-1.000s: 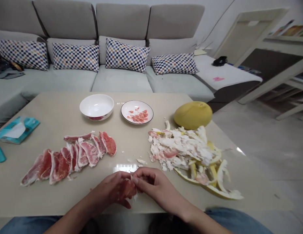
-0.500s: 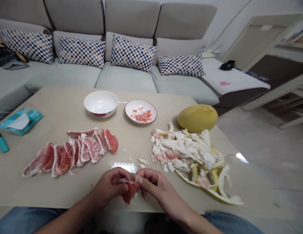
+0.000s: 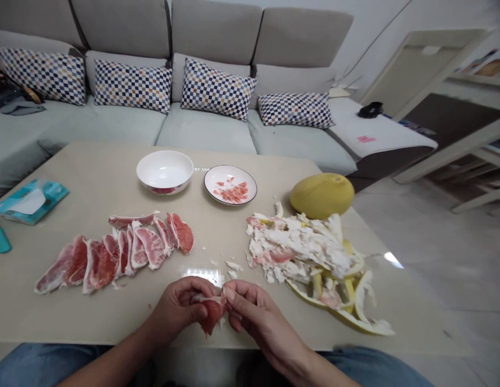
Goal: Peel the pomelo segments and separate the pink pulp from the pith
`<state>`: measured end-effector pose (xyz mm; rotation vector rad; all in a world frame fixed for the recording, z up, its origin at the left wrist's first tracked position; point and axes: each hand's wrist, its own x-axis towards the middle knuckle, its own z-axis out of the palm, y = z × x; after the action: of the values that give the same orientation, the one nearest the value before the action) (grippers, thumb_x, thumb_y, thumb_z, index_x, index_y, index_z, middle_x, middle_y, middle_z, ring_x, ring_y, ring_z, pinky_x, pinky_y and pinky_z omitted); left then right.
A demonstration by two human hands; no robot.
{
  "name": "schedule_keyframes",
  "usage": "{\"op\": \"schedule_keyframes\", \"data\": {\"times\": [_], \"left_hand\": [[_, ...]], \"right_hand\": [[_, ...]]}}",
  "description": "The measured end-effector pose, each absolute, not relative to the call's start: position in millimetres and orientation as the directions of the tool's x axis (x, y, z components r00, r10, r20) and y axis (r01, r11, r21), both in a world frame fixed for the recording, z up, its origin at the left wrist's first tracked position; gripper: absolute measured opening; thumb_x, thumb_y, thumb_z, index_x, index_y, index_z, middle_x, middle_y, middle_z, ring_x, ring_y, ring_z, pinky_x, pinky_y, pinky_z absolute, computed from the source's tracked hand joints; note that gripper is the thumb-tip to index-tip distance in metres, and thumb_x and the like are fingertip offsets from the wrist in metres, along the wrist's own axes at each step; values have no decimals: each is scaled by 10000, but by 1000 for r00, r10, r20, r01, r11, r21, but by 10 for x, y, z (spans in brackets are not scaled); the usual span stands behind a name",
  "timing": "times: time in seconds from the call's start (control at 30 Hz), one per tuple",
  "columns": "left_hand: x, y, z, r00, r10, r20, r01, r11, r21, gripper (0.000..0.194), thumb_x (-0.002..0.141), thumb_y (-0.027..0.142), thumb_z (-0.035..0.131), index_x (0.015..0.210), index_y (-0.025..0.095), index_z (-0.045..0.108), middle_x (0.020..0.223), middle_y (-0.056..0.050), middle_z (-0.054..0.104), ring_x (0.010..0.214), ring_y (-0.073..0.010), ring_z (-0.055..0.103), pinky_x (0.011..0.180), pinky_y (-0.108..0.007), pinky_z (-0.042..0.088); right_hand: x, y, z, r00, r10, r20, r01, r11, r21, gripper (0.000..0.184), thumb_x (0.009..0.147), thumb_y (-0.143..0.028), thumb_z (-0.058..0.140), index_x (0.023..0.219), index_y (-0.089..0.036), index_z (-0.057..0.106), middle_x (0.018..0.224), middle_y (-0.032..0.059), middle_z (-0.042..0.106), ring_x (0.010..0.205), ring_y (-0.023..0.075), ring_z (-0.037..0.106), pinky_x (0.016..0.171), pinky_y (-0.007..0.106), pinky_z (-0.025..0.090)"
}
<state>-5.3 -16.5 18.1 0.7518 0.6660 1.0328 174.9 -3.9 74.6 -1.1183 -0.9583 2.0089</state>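
Over the table's near edge, my left hand (image 3: pixel 181 309) is closed around a red pomelo segment (image 3: pixel 212 316), thumb on its near side. My right hand (image 3: pixel 250 312) pinches the segment's upper right edge, where pale membrane shows; the fingertips partly hide what they grip. Left of my hands lies a row of several pomelo segments (image 3: pixel 115 255), some still wrapped in white membrane. To the right is a heap of white pith and membrane scraps (image 3: pixel 300 244) with yellow peel (image 3: pixel 350 320) beneath and beside it.
A white bowl (image 3: pixel 165 169) and a dark-rimmed plate (image 3: pixel 211 185) with red pulp bits stand farther back. A whole yellow pomelo (image 3: pixel 322 194) sits behind the scraps. At left lie a tissue pack (image 3: pixel 52 196) and a teal-handled tool (image 3: pixel 0 240), partly out of view.
The view has shifted slightly. Both hands keep their hold on the segment, and the fingertips of my right hand have moved a little along its upper edge.
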Motion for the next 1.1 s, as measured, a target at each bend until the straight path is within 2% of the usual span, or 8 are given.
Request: {"op": "schedule_keyframes", "data": {"times": [0.33,0.47,0.7,0.8,0.9,1.0,1.03,1.1], "left_hand": [[-80,-153,158,418,901,-115,-506,336,795,319,669,353,815,882,149,693,844,-71,676,630,-161,637,517,-252,502],[-117,-180,149,474,869,-140,-497,396,772,369,664,360,822,925,140,681,686,-31,676,519,-120,609,627,-306,515],[-124,-166,131,416,894,-165,-477,369,797,370,699,390,792,945,142,669,644,-19,685,512,-102,577,704,-327,486],[-109,-161,122,405,901,-159,-458,350,817,380,735,405,760,982,134,660,531,7,630,517,-121,563,691,-328,460],[-96,-165,130,393,905,-163,-451,344,824,381,751,414,742,991,134,648,528,12,610,530,-131,549,676,-331,447],[-91,-166,152,380,910,-165,-444,336,830,342,774,395,724,981,133,646,545,10,606,544,-125,534,672,-321,443],[-91,-164,161,371,912,-174,-435,336,835,334,781,386,718,987,132,648,551,9,606,556,-126,537,668,-315,444],[-90,-160,180,351,915,-200,-409,342,846,330,783,372,717,999,130,654,576,5,612,571,-128,546,652,-300,450]], "right_hand": [[1728,-63,746,-427,814,-393,-173,-501,-848,414,766,-529,695,692,-139,580,566,-43,458,489,62,351,498,216,236],[1826,50,831,-344,872,-349,-203,-432,-879,436,739,-552,708,652,-168,521,586,-49,407,511,77,348,497,217,287],[1939,130,979,-444,826,-347,116,-331,-936,381,780,-519,681,927,-168,656,722,-4,575,625,112,491,611,246,409],[1959,145,944,-404,858,-316,257,-225,-940,347,816,-516,628,802,-169,632,670,-4,550,616,122,479,577,246,391],[2050,237,867,-304,947,-100,481,62,-875,273,867,-410,571,710,-187,577,675,17,554,640,149,495,593,274,402],[2172,349,786,-309,929,204,650,363,-667,157,895,-265,495,941,-209,634,952,96,625,868,221,561,750,356,438],[2199,366,767,-327,911,252,671,411,-616,171,897,-244,488,989,-218,630,994,103,628,906,231,566,778,371,436],[2212,354,753,-328,903,278,694,430,-578,109,896,-260,526,882,-213,624,868,79,643,816,215,581,742,352,434]]}}
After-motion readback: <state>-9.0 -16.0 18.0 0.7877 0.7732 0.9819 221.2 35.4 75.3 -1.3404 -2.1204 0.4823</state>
